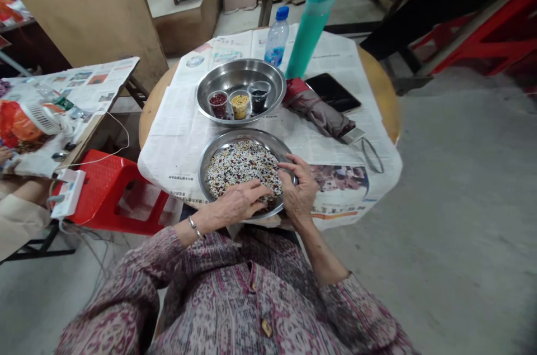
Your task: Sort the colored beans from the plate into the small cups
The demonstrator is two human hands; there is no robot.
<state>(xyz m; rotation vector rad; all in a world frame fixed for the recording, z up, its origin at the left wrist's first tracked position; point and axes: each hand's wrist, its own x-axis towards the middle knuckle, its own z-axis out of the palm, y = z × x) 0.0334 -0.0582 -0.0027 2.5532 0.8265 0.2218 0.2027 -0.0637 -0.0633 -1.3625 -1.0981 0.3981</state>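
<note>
A steel bowl [204, 160] stands near the table's front edge, holding a spread mix of white grains and dark red, yellow and black beans [243, 165]. My left hand [239, 199] reaches over the bowl's near side, its fingers bent together down into the mix; whatever lies between the fingertips is too small to make out. Over the right rim is my right hand [300, 186], with thumb and fingers apart, close above the grains. Behind, a larger steel basin [242, 68] contains a plastic cup of red beans [218, 104], one of yellow beans [239, 105] and one of black beans [259, 98].
A blue-capped bottle [277, 39] and a teal bottle [312, 28] stand at the back of the newspaper-covered round table [168, 120]. Right of the basin lie a folded umbrella [316, 112] and a dark tablet [333, 92]. A red stool [111, 187] with a power strip [68, 195] is left.
</note>
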